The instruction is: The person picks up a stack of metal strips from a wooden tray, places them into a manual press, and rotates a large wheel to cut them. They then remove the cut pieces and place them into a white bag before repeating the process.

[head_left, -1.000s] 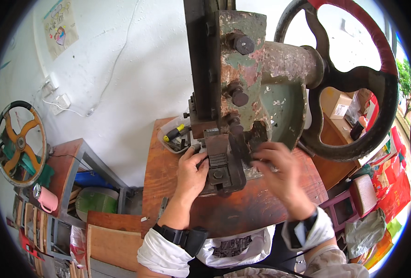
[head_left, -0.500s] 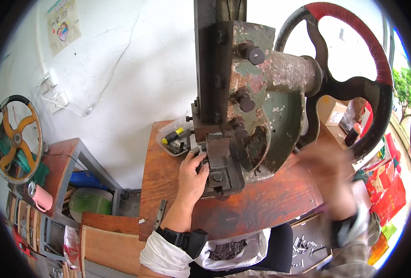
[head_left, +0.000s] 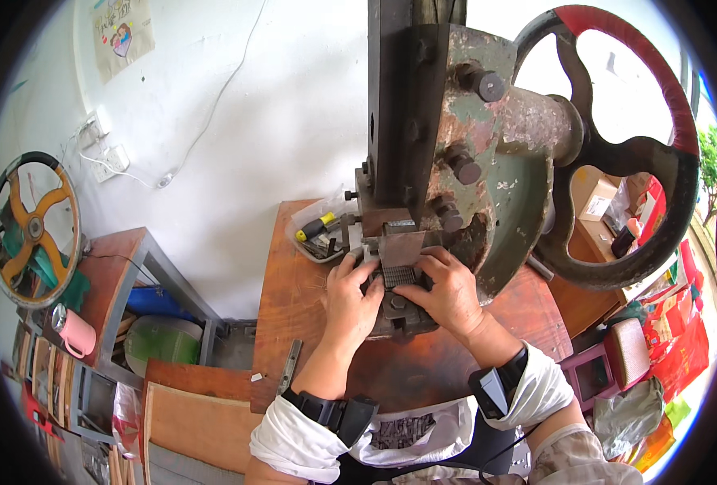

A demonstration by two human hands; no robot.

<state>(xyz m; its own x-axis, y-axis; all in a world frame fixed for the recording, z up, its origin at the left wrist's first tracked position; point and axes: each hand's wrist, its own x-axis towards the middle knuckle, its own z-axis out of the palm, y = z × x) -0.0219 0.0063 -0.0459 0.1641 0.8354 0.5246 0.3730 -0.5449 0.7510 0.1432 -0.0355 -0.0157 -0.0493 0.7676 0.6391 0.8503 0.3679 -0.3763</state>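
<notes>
Both hands at press die | left hand (head_left: 350,301) and right hand (head_left: 447,293) flank small ribbed grey metal block (head_left: 399,276), fingers curled touching it | rear centre of brown wooden tabletop (head_left: 293,283)

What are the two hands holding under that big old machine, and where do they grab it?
Both hands, left hand and right hand, rest on the dark ridged metal block, one at each side; whether they actually grip it cannot be told.

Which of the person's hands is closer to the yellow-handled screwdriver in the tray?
Left. The left hand lies just below and right of the screwdriver; the right hand sits farther right, beyond the die.
</notes>
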